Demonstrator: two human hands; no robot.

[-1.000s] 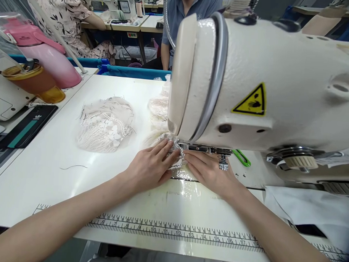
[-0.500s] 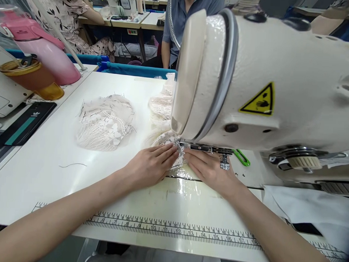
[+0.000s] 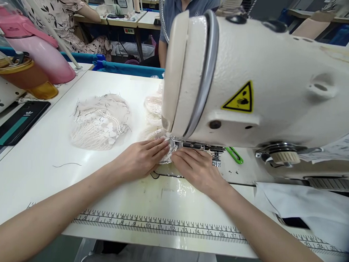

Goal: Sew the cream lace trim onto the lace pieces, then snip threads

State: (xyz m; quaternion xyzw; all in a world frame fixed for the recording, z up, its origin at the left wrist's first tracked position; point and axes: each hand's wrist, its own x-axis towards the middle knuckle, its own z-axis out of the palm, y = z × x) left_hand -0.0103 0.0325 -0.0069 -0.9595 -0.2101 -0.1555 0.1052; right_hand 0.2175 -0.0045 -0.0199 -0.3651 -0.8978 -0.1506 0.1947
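Lace piece point(image 3: 168, 156): under the left fingertips, beside the right ones.
Left hand point(image 3: 140, 158): fingers together, nearly flat, pressing lace.
Right hand point(image 3: 197, 168): fingers bent; cannot tell if gripping.
Sewing machine point(image 3: 239, 83): above right fingers.
Lace bundle point(image 3: 100, 122): beyond left fingers.
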